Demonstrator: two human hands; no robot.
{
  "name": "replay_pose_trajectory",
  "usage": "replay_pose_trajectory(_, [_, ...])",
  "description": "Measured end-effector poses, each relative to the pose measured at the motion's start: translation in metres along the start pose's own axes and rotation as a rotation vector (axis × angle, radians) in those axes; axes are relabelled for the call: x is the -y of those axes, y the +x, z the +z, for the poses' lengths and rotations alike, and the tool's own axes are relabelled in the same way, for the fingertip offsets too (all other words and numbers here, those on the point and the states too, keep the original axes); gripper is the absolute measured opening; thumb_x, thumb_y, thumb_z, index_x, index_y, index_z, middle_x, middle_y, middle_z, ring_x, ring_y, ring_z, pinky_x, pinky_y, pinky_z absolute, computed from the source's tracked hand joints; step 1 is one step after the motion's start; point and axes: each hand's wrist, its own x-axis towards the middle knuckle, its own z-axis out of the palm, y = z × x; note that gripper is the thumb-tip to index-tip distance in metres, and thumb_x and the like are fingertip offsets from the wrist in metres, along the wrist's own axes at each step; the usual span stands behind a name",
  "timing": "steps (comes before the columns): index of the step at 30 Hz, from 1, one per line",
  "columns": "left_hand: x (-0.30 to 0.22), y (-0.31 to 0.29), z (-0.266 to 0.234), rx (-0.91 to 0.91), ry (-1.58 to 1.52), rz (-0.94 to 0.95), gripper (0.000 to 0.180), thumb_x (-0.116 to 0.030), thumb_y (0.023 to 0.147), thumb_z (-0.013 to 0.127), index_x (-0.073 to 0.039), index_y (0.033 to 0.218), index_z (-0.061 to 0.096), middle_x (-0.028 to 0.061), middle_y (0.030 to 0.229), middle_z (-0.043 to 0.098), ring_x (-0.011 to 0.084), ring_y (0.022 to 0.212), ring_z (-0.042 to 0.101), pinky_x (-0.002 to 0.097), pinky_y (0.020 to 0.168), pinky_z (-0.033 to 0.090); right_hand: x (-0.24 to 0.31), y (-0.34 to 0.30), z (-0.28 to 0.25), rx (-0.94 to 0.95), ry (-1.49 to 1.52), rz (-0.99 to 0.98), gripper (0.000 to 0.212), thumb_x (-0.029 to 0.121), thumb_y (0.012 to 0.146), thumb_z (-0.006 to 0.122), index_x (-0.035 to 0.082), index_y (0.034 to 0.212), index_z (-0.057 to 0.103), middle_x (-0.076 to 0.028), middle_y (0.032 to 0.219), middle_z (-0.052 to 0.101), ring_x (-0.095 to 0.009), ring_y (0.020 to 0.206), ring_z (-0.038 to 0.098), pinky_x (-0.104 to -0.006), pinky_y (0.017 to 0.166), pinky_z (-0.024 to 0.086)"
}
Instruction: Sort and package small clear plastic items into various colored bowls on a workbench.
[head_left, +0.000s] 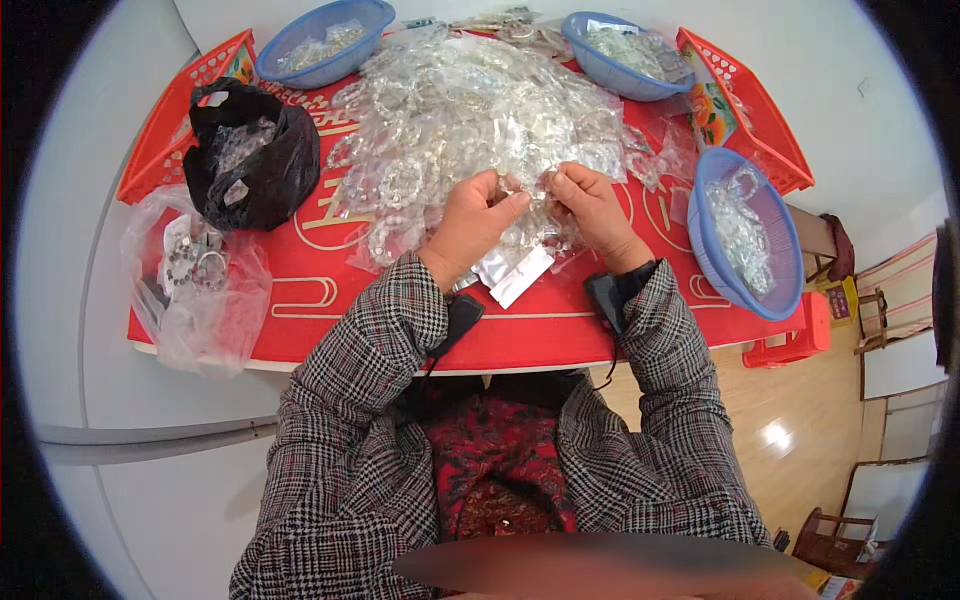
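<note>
My left hand (472, 222) is closed in a pinch, thumb against fingers, over the near part of a large pile of clear plastic packets (460, 110). Opposite it, my right hand (598, 210) pinches too. Between the fingertips stretches a small clear, shiny packet (525, 188); its contents blend into the pile, so I cannot make them out. Many packets in the heap hold beaded bracelets. A silvery-white packet (522, 277) lies just below my hands, close to the table's front edge.
The red-covered table (300, 340) also bears a black plastic bag (290, 165), a clear bag of bracelets (205, 320) and blue baskets (345, 20) (590, 62) (790, 245) of packets. Red crates (150, 150) (775, 130) flank the pile. A red stool (815, 325) stands right.
</note>
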Motion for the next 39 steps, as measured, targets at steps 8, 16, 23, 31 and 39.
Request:
replay_pose_trajectory(8, [-0.011, -0.002, 0.003, -0.01, -0.156, -0.111, 0.019, -0.014, 0.083, 0.058, -0.001, 0.095, 0.054, -0.0026, 0.074, 0.055, 0.0029, 0.06, 0.045, 0.0177, 0.052, 0.037, 0.004, -0.002, 0.001, -0.004, 0.028, 0.005, 0.021, 0.02, 0.087, 0.053, 0.001, 0.094, 0.057, 0.003, 0.066, 0.047, -0.005, 0.056, 0.04, -0.0185, 0.05, 0.033])
replay_pose_trajectory(16, [-0.008, 0.002, -0.001, -0.051, -0.244, -0.103, 0.016, -0.016, 0.082, 0.058, -0.003, 0.091, 0.054, -0.0021, 0.072, 0.054, 0.0033, 0.058, 0.044, 0.0178, 0.05, 0.036, 0.008, 0.002, 0.007, -0.054, -0.11, 0.0, 0.014, 0.015, 0.084, 0.054, 0.002, 0.089, 0.055, 0.002, 0.067, 0.047, -0.006, 0.057, 0.042, -0.0195, 0.05, 0.033])
replay_pose_trajectory(23, [-0.005, 0.002, 0.004, -0.046, -0.054, -0.024, 0.018, -0.014, 0.08, 0.058, 0.0, 0.09, 0.052, 0.0009, 0.078, 0.056, 0.0061, 0.068, 0.05, 0.0225, 0.057, 0.042, 0.01, -0.006, -0.001, -0.064, -0.291, 0.018, 0.007, 0.01, 0.082, 0.052, 0.003, 0.083, 0.053, 0.003, 0.066, 0.047, -0.006, 0.057, 0.042, -0.0201, 0.05, 0.033])
replay_pose_trajectory(31, [0.008, 0.005, 0.005, -0.109, -0.121, 0.069, 0.019, -0.017, 0.076, 0.06, 0.0, 0.081, 0.052, 0.0029, 0.069, 0.054, 0.008, 0.063, 0.048, 0.0259, 0.055, 0.041, 0.006, -0.005, 0.006, -0.104, -0.116, 0.007, 0.008, 0.009, 0.084, 0.051, 0.003, 0.089, 0.054, 0.002, 0.068, 0.05, -0.005, 0.059, 0.043, -0.0188, 0.053, 0.034])
replay_pose_trajectory(39, [-0.013, -0.002, -0.001, -0.004, -0.163, -0.075, 0.017, -0.017, 0.081, 0.057, -0.003, 0.088, 0.051, 0.0002, 0.074, 0.053, 0.0051, 0.065, 0.048, 0.021, 0.054, 0.04, 0.007, 0.001, 0.002, -0.003, -0.122, 0.005, 0.007, 0.01, 0.085, 0.052, 0.003, 0.087, 0.053, 0.002, 0.066, 0.049, -0.005, 0.058, 0.043, -0.0187, 0.052, 0.033])
